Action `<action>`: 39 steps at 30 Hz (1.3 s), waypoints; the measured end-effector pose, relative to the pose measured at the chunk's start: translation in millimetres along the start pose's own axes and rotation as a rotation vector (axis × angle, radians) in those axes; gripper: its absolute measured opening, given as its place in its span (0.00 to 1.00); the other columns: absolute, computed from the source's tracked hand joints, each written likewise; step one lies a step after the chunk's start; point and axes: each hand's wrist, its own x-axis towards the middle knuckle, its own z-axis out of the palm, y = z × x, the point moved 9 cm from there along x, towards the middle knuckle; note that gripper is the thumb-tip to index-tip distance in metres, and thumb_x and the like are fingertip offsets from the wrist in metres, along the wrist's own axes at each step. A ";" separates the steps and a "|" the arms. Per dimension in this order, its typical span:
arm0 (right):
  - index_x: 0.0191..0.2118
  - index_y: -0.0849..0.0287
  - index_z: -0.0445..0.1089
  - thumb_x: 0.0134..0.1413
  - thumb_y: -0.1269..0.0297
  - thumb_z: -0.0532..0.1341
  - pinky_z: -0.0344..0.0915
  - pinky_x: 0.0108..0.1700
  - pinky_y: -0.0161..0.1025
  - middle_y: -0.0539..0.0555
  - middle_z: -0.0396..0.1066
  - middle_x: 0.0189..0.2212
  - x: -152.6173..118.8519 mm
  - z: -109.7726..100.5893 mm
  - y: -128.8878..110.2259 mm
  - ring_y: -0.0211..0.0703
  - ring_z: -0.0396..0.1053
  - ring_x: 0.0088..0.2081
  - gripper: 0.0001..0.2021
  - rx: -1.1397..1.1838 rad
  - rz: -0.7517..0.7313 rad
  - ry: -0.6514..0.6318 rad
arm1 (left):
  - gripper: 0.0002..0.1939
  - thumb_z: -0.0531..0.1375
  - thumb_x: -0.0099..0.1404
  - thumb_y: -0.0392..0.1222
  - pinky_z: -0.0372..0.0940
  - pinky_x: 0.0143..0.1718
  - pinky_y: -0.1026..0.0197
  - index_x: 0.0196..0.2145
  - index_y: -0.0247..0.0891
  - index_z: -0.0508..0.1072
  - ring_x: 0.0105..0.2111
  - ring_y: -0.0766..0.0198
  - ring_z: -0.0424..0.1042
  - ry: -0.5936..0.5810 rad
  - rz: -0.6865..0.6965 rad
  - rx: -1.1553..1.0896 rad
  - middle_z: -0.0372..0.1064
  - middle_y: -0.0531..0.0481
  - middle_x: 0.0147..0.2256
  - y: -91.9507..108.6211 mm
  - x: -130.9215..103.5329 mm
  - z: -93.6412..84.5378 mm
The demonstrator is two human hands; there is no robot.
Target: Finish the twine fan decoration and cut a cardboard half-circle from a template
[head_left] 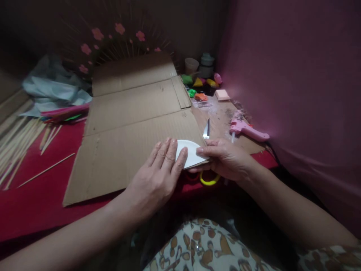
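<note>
A white paper piece (191,150) with a rounded upper edge lies at the lower right corner of a large creased cardboard sheet (135,139). My left hand (159,167) rests on the paper and cardboard, fingers stretched out. My right hand (225,156) pinches the corner, thumb on the paper and fingers underneath the cardboard. Beside and below that hand show a scissors blade (207,130) and a yellow ring handle (209,180); the part between them is hidden.
A pink glue gun (248,130) lies to the right, with coloured clay packs (200,97) behind. Thin wooden sticks (21,145) and a pale cloth bundle (56,88) are at left on the red tablecloth (34,210). A purple curtain (287,94) hangs along the right.
</note>
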 end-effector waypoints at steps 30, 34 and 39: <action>0.21 0.60 0.60 0.37 0.77 0.66 0.65 0.28 0.31 0.47 0.66 0.18 6.8 -6.5 0.1 0.33 0.66 0.23 0.12 0.063 -0.042 0.113 | 0.34 0.50 0.62 0.29 0.55 0.56 0.38 0.64 0.34 0.44 0.61 0.35 0.44 -0.082 -0.026 -0.086 0.46 0.21 0.60 0.2 -8.0 10.1; 0.25 0.62 0.66 0.38 0.75 0.66 0.66 0.31 0.31 0.49 0.69 0.21 9.5 0.9 -0.3 0.35 0.68 0.25 0.08 0.041 -0.034 0.069 | 0.32 0.50 0.63 0.29 0.55 0.56 0.38 0.63 0.33 0.46 0.61 0.35 0.43 -0.079 -0.037 -0.120 0.45 0.21 0.60 -1.8 -6.2 11.7; 0.27 0.62 0.65 0.37 0.77 0.65 0.65 0.26 0.30 0.49 0.69 0.20 10.0 -8.2 -0.6 0.34 0.68 0.23 0.09 -0.002 -0.040 0.168 | 0.31 0.55 0.62 0.31 0.56 0.57 0.39 0.61 0.33 0.52 0.61 0.41 0.49 0.035 -0.106 -0.228 0.53 0.29 0.58 -13.6 -17.7 -15.7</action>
